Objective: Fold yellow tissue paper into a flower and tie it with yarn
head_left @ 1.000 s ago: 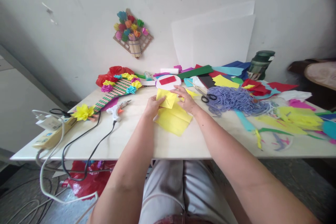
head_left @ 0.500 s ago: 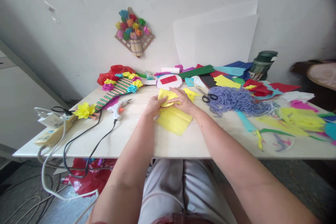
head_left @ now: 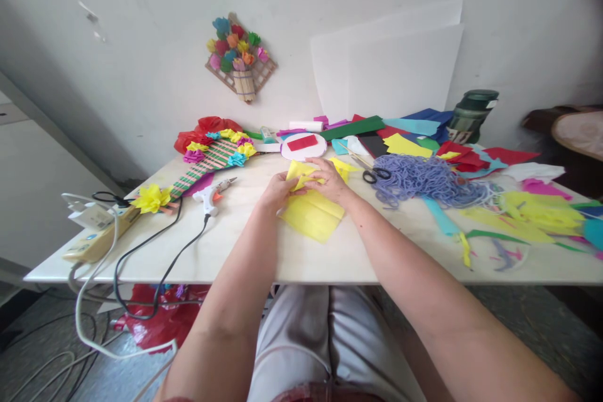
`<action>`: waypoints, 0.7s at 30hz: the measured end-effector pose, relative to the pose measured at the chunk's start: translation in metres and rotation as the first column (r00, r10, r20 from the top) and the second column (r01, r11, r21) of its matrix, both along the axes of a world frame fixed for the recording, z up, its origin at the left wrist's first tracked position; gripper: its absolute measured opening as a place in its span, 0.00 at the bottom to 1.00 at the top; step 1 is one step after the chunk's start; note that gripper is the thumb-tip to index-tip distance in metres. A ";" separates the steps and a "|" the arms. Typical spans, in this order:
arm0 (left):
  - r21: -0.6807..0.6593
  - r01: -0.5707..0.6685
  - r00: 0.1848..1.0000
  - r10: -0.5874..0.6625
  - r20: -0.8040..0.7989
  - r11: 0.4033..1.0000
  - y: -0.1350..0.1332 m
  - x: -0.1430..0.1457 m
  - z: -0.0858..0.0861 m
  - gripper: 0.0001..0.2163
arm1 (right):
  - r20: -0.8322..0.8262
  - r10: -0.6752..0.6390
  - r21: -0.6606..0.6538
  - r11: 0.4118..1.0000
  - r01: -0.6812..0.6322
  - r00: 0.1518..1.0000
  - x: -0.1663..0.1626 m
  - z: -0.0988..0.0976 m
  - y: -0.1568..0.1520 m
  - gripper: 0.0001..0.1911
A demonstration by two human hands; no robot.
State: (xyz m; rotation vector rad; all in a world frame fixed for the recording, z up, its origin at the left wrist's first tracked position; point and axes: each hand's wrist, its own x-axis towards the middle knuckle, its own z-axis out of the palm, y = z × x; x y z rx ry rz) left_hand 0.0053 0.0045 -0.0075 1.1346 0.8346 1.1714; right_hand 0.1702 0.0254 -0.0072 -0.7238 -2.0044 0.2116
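Between my two hands is a piece of yellow crepe paper (head_left: 298,171), bunched where the fingers pinch it. My left hand (head_left: 277,191) grips its left side, thumb on top. From the right, my right hand (head_left: 330,181) presses the paper with its fingers bent over it. Below them a flat yellow sheet (head_left: 311,216) lies on the table. Just beyond my hands is a white oval card (head_left: 316,149) bearing a red strip (head_left: 302,142). Black-handled scissors (head_left: 375,176) rest to the right, touching a heap of purple yarn (head_left: 419,179).
A white glue gun (head_left: 206,200) lies at left, its cord running to a power strip (head_left: 101,239). Behind it is a woven fan shape (head_left: 207,166) with paper flowers. Coloured paper scraps (head_left: 471,160) and a dark green bottle (head_left: 473,116) stand along the right back.
The yellow paper in my hands has become narrower and more bunched between the fingers. My hands stay in nearly the same place; the things around them are unmoved.
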 end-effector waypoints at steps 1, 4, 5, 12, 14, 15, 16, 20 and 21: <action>-0.001 0.006 1.000 -0.006 0.004 1.000 0.001 0.000 -0.001 0.19 | -0.012 -0.013 -0.006 1.000 0.013 1.000 0.000 0.000 0.000 0.03; 0.007 0.030 0.999 -0.030 0.009 1.000 0.003 -0.002 -0.003 0.20 | -0.036 -0.051 -0.020 0.999 0.051 0.998 0.000 -0.001 0.001 0.04; 0.010 0.034 0.999 -0.034 0.008 0.999 0.004 -0.002 -0.004 0.20 | -0.041 -0.061 -0.024 0.998 0.060 0.997 0.000 -0.002 0.001 0.04; 0.037 0.027 0.999 -0.028 0.022 0.999 0.005 -0.002 -0.005 0.19 | -0.073 -0.083 -0.003 0.997 0.083 0.994 0.000 -0.002 0.002 0.06; 0.045 0.020 0.999 -0.022 0.029 0.999 0.004 -0.002 -0.005 0.20 | -0.087 -0.095 -0.004 0.995 0.095 0.992 0.000 -0.002 0.002 0.06; 0.047 0.015 0.999 -0.017 0.030 0.999 0.004 -0.002 -0.004 0.20 | -0.095 -0.101 -0.007 0.995 0.100 0.990 -0.001 -0.002 0.002 0.06; 0.047 0.010 1.000 -0.011 0.029 0.999 0.003 -0.001 -0.003 0.19 | -0.103 -0.105 -0.011 0.994 0.105 0.989 -0.001 -0.002 0.002 0.06; 0.040 -0.001 0.999 0.000 0.034 0.999 0.001 0.000 -0.001 0.19 | -0.125 -0.117 -0.031 0.993 0.114 0.985 -0.002 -0.004 0.003 0.07; 0.036 0.000 0.999 -0.002 0.035 0.999 0.001 0.001 0.000 0.19 | -0.126 -0.121 -0.035 0.993 0.117 0.985 -0.002 -0.004 0.004 0.07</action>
